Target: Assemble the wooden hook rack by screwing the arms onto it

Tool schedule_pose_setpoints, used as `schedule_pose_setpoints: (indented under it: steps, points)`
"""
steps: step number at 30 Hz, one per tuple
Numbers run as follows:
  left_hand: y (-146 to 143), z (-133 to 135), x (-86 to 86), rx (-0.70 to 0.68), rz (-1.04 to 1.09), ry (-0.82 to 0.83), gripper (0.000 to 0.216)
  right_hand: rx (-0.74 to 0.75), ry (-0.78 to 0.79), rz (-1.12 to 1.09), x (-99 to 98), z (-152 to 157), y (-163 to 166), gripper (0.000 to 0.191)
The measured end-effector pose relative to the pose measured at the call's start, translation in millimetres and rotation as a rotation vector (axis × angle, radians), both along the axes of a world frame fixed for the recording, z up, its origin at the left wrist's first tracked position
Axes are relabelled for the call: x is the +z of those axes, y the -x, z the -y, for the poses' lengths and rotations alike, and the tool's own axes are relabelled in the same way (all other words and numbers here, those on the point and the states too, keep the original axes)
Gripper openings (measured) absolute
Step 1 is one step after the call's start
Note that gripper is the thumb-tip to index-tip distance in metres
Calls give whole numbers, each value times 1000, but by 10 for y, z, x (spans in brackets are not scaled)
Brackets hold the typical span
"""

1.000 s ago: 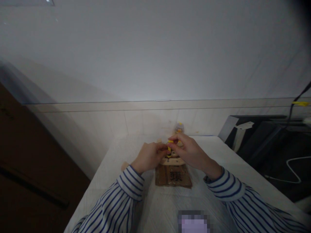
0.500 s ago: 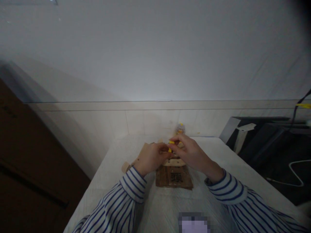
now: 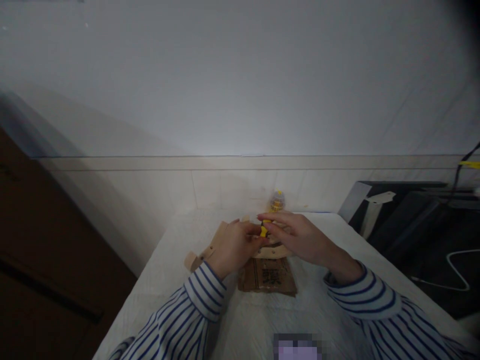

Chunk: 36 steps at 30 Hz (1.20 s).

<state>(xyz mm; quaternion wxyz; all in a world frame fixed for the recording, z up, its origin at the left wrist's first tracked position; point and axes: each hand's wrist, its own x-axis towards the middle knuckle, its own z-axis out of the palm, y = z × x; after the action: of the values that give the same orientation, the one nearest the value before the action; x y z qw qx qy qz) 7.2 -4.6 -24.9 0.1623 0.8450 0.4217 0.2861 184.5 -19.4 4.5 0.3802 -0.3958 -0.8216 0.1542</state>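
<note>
My left hand (image 3: 233, 244) and my right hand (image 3: 296, 236) meet over the middle of a white table (image 3: 180, 280). Both are closed around a small yellow piece (image 3: 264, 227) held between their fingertips. Beneath them lies a light wooden part (image 3: 270, 251) with holes, partly hidden by the fingers. A brown cardboard sheet (image 3: 267, 276) with dark print lies under it. More wooden pieces (image 3: 197, 256) stick out to the left of my left hand. Both sleeves are white with blue stripes.
A small clear bag with yellow bits (image 3: 276, 201) stands at the table's far edge by the tiled wall. Dark furniture (image 3: 405, 215) with a white cable (image 3: 453, 270) is on the right. A brown door or cabinet (image 3: 41, 260) fills the left.
My right hand has dropped lower and flattened, and the yellow piece has turned more upright between the fingertips. The left hand stays in place.
</note>
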Motion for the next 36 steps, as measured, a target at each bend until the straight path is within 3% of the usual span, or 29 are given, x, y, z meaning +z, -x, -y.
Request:
schedule_pose_setpoints:
  steps: [5, 9, 14, 24, 31, 36]
  points:
    - [-84, 51, -4, 125, 24, -93, 27, 4, -46, 17, -27, -17, 12, 28]
    - [-98, 29, -74, 140, 31, -140, 21, -28, -78, 26, -67, -33, 21, 28]
    - [-81, -30, -139, 117, 41, -80, 18, -95, -129, 10, -148, -80, 43, 24]
    - [-44, -21, -53, -59, 205, 69, 13, -142, -163, 26, -162, -98, 58, 17]
    - [-42, -3, 0, -95, 258, 196, 15, -159, -179, 22, -174, -94, 75, 13]
    - [-26, -13, -37, -89, 243, 174, 16, -161, -176, 28, -171, -81, 81, 13]
